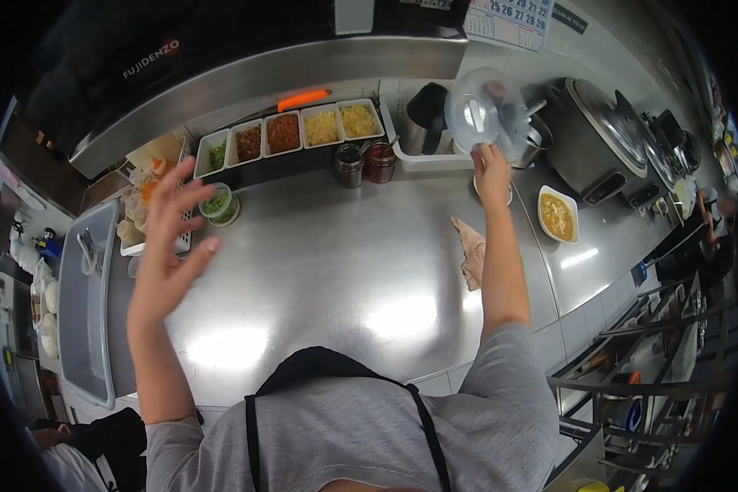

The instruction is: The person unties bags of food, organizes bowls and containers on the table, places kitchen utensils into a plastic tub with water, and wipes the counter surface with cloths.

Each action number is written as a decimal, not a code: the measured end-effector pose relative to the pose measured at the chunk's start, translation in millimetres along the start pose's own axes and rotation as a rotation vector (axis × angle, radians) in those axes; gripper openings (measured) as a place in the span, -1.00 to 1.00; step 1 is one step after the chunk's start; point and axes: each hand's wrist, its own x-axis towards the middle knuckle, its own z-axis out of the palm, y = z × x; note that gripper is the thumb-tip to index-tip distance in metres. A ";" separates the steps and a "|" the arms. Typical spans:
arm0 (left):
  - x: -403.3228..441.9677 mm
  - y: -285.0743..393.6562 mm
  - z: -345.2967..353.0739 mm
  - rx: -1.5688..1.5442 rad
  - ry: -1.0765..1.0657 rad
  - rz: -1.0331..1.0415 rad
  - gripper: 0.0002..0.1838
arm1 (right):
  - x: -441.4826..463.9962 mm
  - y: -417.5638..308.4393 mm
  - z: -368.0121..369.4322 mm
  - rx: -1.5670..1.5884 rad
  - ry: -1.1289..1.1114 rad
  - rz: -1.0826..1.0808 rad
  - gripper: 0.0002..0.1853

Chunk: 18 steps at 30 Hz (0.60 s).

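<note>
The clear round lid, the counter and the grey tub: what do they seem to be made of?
Clear round lid: probably glossy plastic, perhaps glass; see-through with highlights. Counter: likely stainless steel, satin finish; lights reflect as blurred glare. Grey tub: apparently moulded plastic, rather dull; rounded corners, rim.

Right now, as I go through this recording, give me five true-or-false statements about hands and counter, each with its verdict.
1. The left hand is empty, its fingers spread. True.
2. The right hand grips the bowl of soup. False: its fingertips are pinched at the edge of a clear lid, and the bowl stands on the counter.
3. Five white tubs of ingredients stand in a row toward the back. True.
4. The tan cloth lies inside the grey bin. False: the cloth lies on the counter beside the right forearm; the bin is at the far left.
5. An orange handle lies behind the tubs. True.
</note>
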 end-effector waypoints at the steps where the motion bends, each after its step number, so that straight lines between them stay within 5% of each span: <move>1: -1.3 3.2 6.9 -0.003 -0.090 0.046 -0.52 | -11.9 -9.3 -8.6 -0.120 0.039 -0.114 -0.89; 18: -19.2 -15.2 39.2 -0.304 -0.369 0.210 -0.53 | -98.5 -165.6 -141.1 -0.215 -0.067 -0.210 -0.69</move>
